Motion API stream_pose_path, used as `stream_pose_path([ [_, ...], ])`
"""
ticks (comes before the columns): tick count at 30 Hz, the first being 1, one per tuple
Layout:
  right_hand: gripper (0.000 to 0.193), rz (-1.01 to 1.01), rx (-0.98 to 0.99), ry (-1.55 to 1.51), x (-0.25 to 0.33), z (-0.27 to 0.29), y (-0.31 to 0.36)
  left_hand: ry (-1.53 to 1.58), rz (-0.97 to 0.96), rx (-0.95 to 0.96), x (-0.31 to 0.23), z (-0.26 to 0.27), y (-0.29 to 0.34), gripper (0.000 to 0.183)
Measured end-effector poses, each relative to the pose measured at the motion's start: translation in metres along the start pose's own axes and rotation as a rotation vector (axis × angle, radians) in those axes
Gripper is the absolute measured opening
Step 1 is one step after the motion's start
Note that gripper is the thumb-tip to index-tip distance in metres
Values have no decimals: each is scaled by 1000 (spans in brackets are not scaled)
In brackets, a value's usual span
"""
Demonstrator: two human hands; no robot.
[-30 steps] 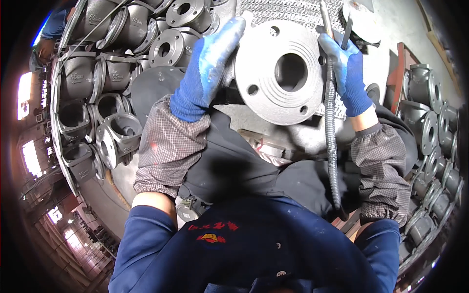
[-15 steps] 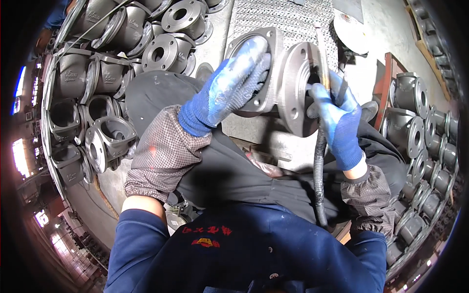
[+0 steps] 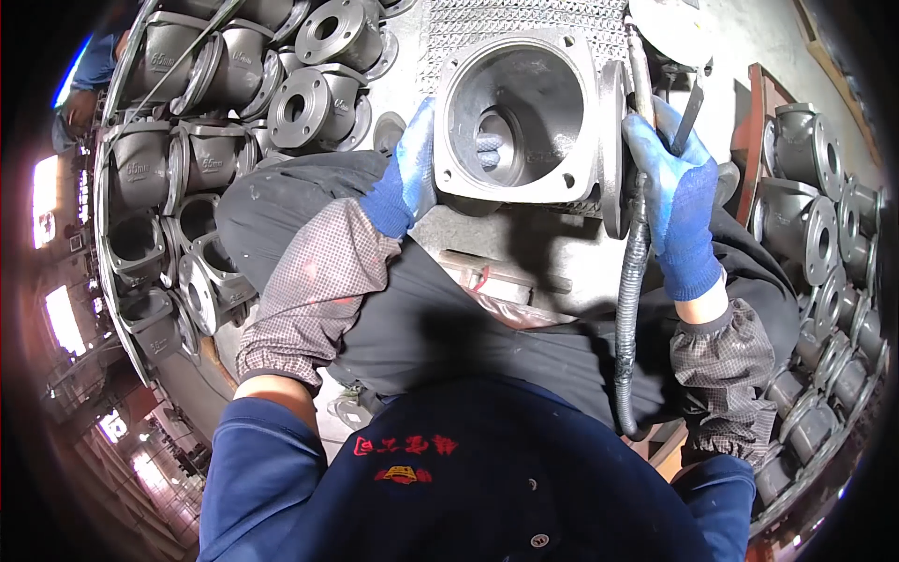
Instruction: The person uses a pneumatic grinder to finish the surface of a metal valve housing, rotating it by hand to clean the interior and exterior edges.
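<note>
A grey cast-iron valve body (image 3: 449, 122) is raised before me, its wide square-flanged opening facing up at me and a round flange (image 3: 611, 178) on its right side. My blue-gloved left hand (image 3: 412, 169) grips its left end; gloved fingertips show through the bore. Beside the round flange, my gloved right hand (image 3: 674, 173) is closed around a slim rod-like tool (image 3: 640, 75) joined to a dark ribbed hose (image 3: 631, 309). A flat dark blade-like bar (image 3: 690, 114) sticks up between that hand's fingers. Whether the right hand touches the flange I cannot tell.
Similar valve bodies (image 3: 211, 150) are stacked at the left, and more (image 3: 796, 225) stand at the right beside a reddish metal frame (image 3: 754, 122). A textured metal surface (image 3: 524, 14) lies ahead. A pale round disc (image 3: 670, 28) sits at the far right of it.
The valve body has turned so its wide opening faces me. My left hand has shifted from the opening's face to the outer left end. My right hand has moved slightly right with the hose tool.
</note>
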State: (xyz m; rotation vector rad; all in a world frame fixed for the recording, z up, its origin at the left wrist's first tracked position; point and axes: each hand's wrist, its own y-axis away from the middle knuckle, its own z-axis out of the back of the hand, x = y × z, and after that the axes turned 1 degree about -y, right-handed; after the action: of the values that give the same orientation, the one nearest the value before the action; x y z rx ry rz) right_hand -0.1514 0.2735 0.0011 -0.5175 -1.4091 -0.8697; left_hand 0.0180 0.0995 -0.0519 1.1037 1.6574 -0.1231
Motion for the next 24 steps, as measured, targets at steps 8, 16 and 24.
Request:
stream_pose_path([
  [8,29,-152,-137,-57,-59,10,-34,-245,-42,35,-12,-9,-16,43],
  [16,30,-133,-102,-11,-52,-16,-38,-489,-428,61,-12,14,-11,38],
  [24,23,-189,-89,-115,-52,-38,-21,-1139,-652,55,-37,37,12,45],
])
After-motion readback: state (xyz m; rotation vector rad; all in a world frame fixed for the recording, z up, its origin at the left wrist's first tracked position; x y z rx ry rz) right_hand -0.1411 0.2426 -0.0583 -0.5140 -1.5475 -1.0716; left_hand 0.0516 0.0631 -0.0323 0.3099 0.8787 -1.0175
